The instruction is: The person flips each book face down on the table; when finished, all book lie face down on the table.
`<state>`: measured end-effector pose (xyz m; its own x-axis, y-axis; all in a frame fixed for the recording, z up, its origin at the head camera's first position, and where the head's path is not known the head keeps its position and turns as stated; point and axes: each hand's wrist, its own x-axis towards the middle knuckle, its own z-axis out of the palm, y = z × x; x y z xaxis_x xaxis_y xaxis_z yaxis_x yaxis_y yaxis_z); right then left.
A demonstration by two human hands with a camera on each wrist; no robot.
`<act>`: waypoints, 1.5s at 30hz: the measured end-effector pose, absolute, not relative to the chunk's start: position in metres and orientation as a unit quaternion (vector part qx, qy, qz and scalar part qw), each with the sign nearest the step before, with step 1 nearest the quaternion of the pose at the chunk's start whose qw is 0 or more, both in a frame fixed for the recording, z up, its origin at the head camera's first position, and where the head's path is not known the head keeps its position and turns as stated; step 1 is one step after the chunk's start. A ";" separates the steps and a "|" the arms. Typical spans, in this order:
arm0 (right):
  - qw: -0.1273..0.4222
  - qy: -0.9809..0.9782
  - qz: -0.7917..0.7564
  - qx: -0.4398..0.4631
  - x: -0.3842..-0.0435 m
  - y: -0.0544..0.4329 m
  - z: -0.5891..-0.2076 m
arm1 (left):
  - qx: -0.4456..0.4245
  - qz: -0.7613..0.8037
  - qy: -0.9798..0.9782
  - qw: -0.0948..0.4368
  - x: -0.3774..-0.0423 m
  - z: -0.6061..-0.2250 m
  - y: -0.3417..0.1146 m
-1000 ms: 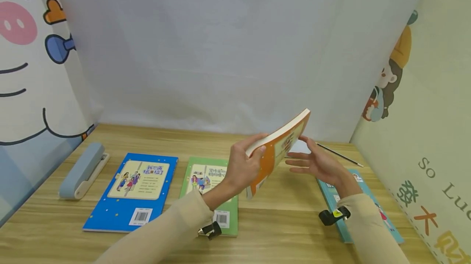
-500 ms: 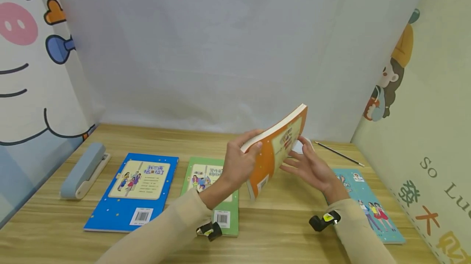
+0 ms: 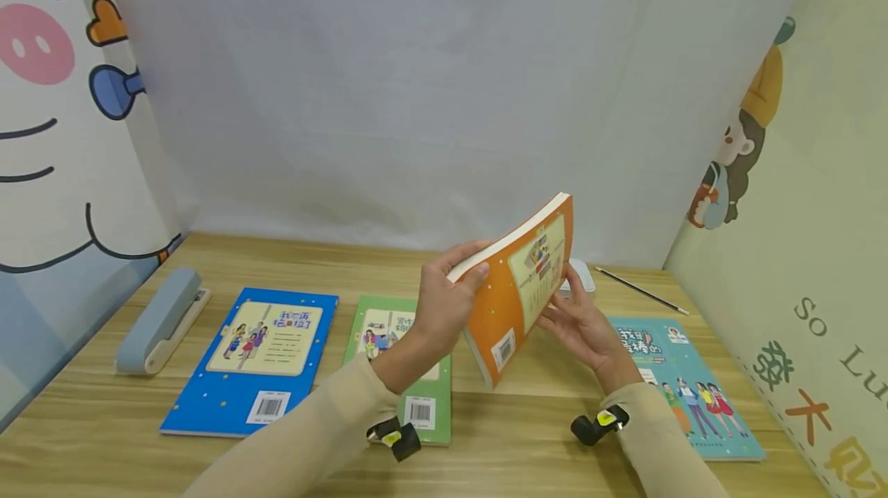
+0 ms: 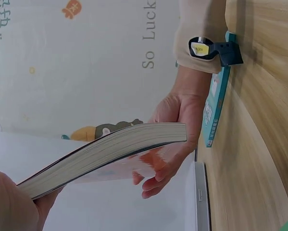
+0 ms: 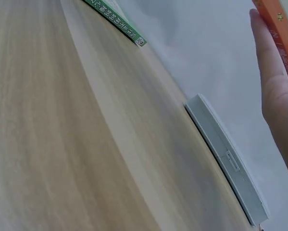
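Note:
An orange paperback book (image 3: 496,294) is held tilted above the table, its back cover with a barcode facing me. My left hand (image 3: 444,305) grips it at the page-edge side, thumb on the back cover and fingers behind. My right hand (image 3: 586,332) is at the opposite, spine side, with relaxed fingers at the edge. In the left wrist view the book's page block (image 4: 110,149) crosses in front of the right hand (image 4: 177,130). The spine (image 5: 281,45) shows beside the right hand (image 5: 278,91) in the right wrist view.
On the wooden table (image 3: 513,444) lie a blue book (image 3: 236,398), a green book (image 3: 433,386) and a teal book (image 3: 701,375). A blue-grey stapler (image 3: 159,321) stands at the left. Behind the right hand are a low white box (image 3: 583,276) and a pencil (image 3: 641,290).
The right hand has moved left to the spine of the orange book. The book has shifted slightly left and turned its back cover more toward me. The teal book is more uncovered.

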<state>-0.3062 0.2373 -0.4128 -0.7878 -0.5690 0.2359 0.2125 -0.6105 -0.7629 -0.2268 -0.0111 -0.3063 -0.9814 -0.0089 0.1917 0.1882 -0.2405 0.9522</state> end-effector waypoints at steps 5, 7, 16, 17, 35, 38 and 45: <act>0.218 0.379 -0.871 -0.224 -0.304 0.237 -0.416 | -0.072 -0.788 -0.609 0.059 -0.226 -0.308 -0.010; 0.217 0.377 -0.872 -0.224 -0.304 0.237 -0.417 | -0.073 -0.789 -0.608 0.058 -0.227 -0.308 -0.010; 0.214 0.359 -0.879 -0.229 -0.303 0.240 -0.418 | -0.105 -0.778 -0.618 0.043 -0.227 -0.311 -0.010; 0.212 0.360 -0.879 -0.229 -0.303 0.241 -0.418 | -0.110 -0.775 -0.621 0.039 -0.227 -0.311 -0.010; 0.179 0.383 -0.878 -0.226 -0.300 0.254 -0.415 | -0.167 -0.710 -0.684 -0.005 -0.229 -0.310 -0.015; 0.177 0.397 -0.871 -0.229 -0.301 0.256 -0.414 | -0.182 -0.688 -0.702 -0.032 -0.232 -0.306 -0.020; 0.178 0.427 -0.857 -0.228 -0.301 0.260 -0.412 | -0.217 -0.635 -0.736 -0.092 -0.242 -0.298 -0.033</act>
